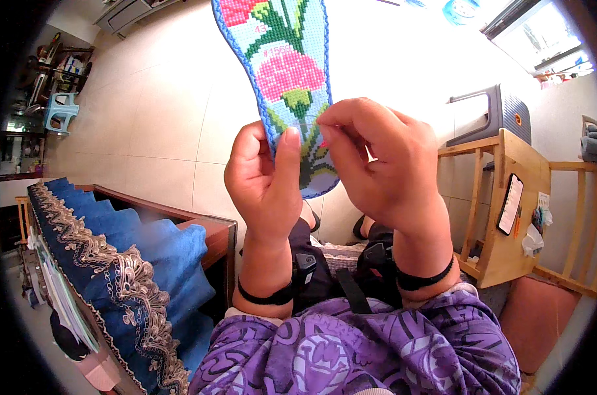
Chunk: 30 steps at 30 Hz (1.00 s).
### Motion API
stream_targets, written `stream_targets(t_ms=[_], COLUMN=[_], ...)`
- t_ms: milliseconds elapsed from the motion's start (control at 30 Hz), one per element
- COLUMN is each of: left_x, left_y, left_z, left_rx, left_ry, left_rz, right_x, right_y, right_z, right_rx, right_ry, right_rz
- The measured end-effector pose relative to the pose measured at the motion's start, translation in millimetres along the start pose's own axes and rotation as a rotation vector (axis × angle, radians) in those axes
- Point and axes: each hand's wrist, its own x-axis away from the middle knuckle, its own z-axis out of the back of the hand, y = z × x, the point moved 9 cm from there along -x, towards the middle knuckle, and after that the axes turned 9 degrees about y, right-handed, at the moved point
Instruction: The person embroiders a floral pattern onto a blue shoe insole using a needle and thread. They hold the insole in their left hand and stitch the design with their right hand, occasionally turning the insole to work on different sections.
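Note:
An embroidered insole [291, 74], cross-stitched with pink flowers and green leaves on light blue and edged in blue, is held up before me. My left hand [268, 173] grips its left edge, the thumb lying on the stitched face and the fingers behind. At the right edge, my right hand [382, 153] has thumb and forefinger pinched together. A fine line, a needle or thread [308, 116], runs from those fingertips across the insole; which of the two it is stays unclear. A small bit of pink shows below the fingertips. Printed marks appear on the insole.
To my right is a wooden stand [520, 212] bearing a phone [510, 205], a crumpled tissue [532, 244] and small tools. Behind it is a grey plastic stool [513, 113]. A blue lace-trimmed cloth [165, 256] covers furniture at my left. A light-blue stool [61, 112] stands farther off.

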Motion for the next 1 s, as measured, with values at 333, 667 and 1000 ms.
stream_targets(t_ms=[333, 667, 1000], left_x=[1, 1, 10], left_y=[2, 4, 31], left_z=[0, -1, -23], left_rx=[-0.019, -0.046, -0.714], left_ry=[-0.012, 0.0, -0.09], left_rz=[-0.033, -0.058, -0.624], right_x=[0, 1, 5], right_y=[3, 3, 12], right_z=[0, -1, -12], right_rx=[0.064, 0.081, 0.174], right_ry=[0.007, -0.017, -0.06], right_rz=[0.017, 0.008, 0.003])
